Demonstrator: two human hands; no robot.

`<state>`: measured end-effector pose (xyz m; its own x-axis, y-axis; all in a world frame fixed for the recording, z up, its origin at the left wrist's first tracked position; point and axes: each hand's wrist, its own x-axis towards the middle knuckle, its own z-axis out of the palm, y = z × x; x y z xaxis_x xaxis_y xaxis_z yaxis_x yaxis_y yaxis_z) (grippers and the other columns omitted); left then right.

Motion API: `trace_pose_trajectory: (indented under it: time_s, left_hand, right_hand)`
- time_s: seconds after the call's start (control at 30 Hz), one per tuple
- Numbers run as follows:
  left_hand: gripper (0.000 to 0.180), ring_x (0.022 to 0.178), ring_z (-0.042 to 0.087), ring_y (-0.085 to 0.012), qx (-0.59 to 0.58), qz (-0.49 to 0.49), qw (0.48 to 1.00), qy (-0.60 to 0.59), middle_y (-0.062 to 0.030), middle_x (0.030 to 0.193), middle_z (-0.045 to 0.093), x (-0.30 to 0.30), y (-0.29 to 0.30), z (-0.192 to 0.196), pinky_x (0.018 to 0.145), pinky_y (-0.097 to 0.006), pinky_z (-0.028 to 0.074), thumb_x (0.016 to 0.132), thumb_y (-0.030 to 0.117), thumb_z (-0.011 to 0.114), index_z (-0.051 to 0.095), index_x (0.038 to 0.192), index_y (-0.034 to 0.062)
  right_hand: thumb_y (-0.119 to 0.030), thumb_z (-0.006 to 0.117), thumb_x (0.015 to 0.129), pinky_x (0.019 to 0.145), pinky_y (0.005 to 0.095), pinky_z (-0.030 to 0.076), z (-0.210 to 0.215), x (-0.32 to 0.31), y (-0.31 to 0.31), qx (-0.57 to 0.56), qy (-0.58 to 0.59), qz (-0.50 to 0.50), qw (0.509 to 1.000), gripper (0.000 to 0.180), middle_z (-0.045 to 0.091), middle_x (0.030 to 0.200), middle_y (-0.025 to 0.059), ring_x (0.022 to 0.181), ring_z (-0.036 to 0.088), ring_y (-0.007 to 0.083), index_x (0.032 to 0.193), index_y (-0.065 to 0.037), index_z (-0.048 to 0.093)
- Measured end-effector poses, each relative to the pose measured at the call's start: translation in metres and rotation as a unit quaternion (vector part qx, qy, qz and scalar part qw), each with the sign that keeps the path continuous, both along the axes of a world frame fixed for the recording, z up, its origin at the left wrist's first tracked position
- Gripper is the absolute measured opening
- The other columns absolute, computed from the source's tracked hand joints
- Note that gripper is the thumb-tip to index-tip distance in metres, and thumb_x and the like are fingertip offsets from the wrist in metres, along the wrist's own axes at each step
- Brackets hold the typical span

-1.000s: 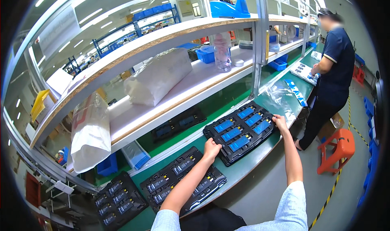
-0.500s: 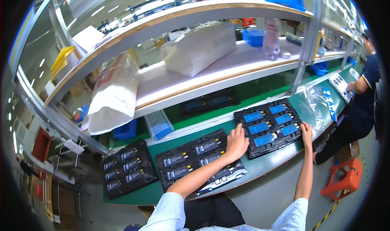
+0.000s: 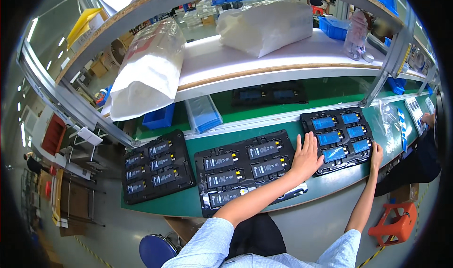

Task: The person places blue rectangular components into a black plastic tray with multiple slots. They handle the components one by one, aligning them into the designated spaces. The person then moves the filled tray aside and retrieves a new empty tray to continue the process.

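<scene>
A black plastic tray with several blue-faced flat batteries rests at the right of the green bench. My left hand lies along its left edge, fingers stretched out and holding nothing. At the tray's right edge, my right hand grips the rim with bent fingers. The middle black tray holds several dark-faced batteries; my left forearm crosses above its near right part and hides some of it. Farther left, another black tray carries more dark-faced batteries.
Above the bench runs a white shelf with white plastic bags and a clear bottle. Under it stand a blue bin and a further tray. Clear plastic film lies right, near a co-worker's hand. An orange stool stands below.
The view has swung left, so the bench appears farther right. My left hand has loosened from the right tray's edge and flattened, fingers extended. My right hand stays at its rim.
</scene>
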<state>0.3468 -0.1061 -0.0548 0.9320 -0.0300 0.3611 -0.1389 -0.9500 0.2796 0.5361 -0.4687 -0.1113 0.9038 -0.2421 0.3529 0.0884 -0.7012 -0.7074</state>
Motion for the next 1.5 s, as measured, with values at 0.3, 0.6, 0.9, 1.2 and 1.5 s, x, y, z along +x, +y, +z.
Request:
trace_pose_trajectory:
  time_s: [0.3, 0.6, 0.9, 1.2, 1.5]
  left_hand:
    - [0.070, 0.139, 0.026, -0.0361, 0.010, -0.007, 1.000, 0.002, -0.0278, 0.147, 0.030, -0.005, 0.006, 0.004, 0.114, -0.054, 0.013, 0.093, 0.043, 0.043, 0.036, 0.137, -0.0113]
    - [0.072, 0.141, 0.022, -0.0352, -0.008, -0.013, 0.999, 0.037, -0.0263, 0.149, 0.026, -0.002, 0.006, -0.003, 0.113, -0.058, 0.010, 0.093, 0.044, 0.045, 0.033, 0.138, -0.0104]
    - [0.072, 0.136, 0.031, -0.0359, 0.001, -0.015, 0.999, 0.035, -0.0265, 0.144, 0.034, 0.000, 0.008, 0.009, 0.111, -0.060, 0.015, 0.088, 0.044, 0.052, 0.040, 0.133, -0.0108]
    - [0.013, 0.094, 0.054, -0.0358, -0.125, 0.031, 0.974, -0.187, -0.0181, 0.095, 0.057, 0.013, 0.189, 0.048, 0.082, -0.045, 0.046, 0.071, 0.001, 0.059, 0.063, 0.083, 0.0021]
    - [0.034, 0.111, 0.050, -0.0382, -0.029, 0.230, 0.965, -0.124, -0.0181, 0.119, 0.053, -0.125, 0.353, 0.022, 0.095, -0.043, 0.044, 0.073, -0.004, 0.061, 0.061, 0.106, 0.0023]
  right_hand:
    - [-0.034, 0.054, 0.093, 0.091, 0.0343, 0.042, -0.009, 0.002, -0.008, 0.025, -0.012, -0.006, 1.000, 0.038, 0.064, 0.107, 0.0152, 0.102, 0.060, 0.0257, 0.109, -0.001, 0.066]
    - [-0.026, 0.059, 0.088, 0.089, 0.0349, 0.044, -0.007, -0.007, 0.001, 0.020, -0.047, -0.010, 0.999, 0.031, 0.064, 0.102, 0.0164, 0.097, 0.060, 0.0282, 0.101, 0.001, 0.069]
    - [-0.028, 0.055, 0.087, 0.089, 0.0369, 0.043, -0.010, -0.001, 0.000, -0.023, -0.031, -0.057, 0.998, 0.033, 0.061, 0.102, 0.0203, 0.096, 0.057, 0.0314, 0.092, 0.001, 0.069]
    - [-0.033, 0.052, 0.091, 0.086, 0.0406, 0.043, -0.052, 0.043, -0.042, -0.020, -0.040, -0.059, 0.997, 0.042, 0.061, 0.101, 0.0234, 0.094, 0.059, 0.0340, 0.094, 0.008, 0.063]
    - [-0.019, 0.055, 0.089, 0.078, 0.0447, 0.046, 0.000, 0.016, 0.032, -0.342, -0.103, -0.164, 0.920, 0.018, 0.063, 0.091, 0.0145, 0.088, 0.059, 0.0355, 0.091, -0.003, 0.064]
